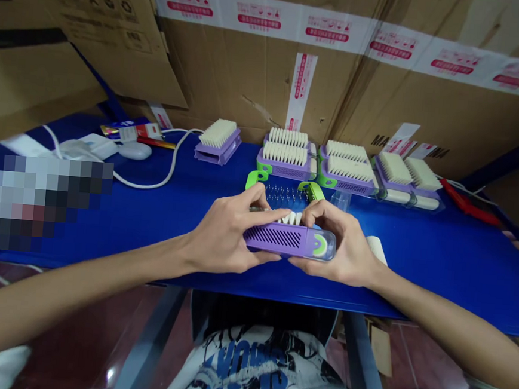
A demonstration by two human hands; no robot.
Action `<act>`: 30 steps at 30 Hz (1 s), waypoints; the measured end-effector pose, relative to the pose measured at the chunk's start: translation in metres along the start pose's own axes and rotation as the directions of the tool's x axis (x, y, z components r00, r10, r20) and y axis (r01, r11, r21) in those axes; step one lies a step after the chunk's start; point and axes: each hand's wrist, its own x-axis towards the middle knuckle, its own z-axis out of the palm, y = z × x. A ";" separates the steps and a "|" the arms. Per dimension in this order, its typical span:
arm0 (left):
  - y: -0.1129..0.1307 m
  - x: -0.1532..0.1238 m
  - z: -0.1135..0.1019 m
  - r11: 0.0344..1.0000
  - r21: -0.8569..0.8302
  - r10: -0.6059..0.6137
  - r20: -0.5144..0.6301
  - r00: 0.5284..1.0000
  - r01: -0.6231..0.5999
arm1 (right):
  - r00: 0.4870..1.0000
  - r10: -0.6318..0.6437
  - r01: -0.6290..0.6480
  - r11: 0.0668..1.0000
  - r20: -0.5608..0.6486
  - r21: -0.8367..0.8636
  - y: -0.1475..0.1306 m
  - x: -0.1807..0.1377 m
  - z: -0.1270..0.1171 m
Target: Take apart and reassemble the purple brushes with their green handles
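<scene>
Both of my hands hold one purple brush block (274, 237) just above the front of the blue table. It has a slotted side, white bristles on top and a clear end cap (327, 246) with a green curved piece inside. My left hand (234, 228) grips the left end, fingers over the top and thumb below. Closed around the clear-capped end is my right hand (341, 243). Fingers cover much of the bristles. Just beyond lie two bright green pieces (257, 179) with several small metal parts (282, 193) between them.
Several similar purple blocks with white bristles (285, 154) line the back, before a cardboard wall (250, 80). A lone purple block (219, 141) stands left of them. White cables (152, 185) and a white mouse (135, 150) lie left; a red tool (470, 202) lies right.
</scene>
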 end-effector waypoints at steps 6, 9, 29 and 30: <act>0.006 0.004 -0.003 0.990 -0.083 -0.106 0.115 0.988 0.116 | 0.996 0.025 -0.037 0.990 0.089 0.138 0.006 0.005 -0.001; 0.005 0.009 -0.003 0.984 -0.108 -0.129 0.147 0.981 0.145 | 0.997 0.025 -0.037 0.988 0.076 0.151 0.008 0.000 -0.005; -0.052 0.033 -0.051 0.940 -0.189 -0.255 0.162 0.953 0.283 | 0.794 0.321 -0.607 0.388 -0.516 -0.693 0.059 0.002 -0.124; -0.051 0.032 -0.054 0.936 -0.185 -0.249 0.259 0.933 0.301 | 0.790 0.307 -0.612 0.332 -0.531 -0.718 0.059 0.002 -0.121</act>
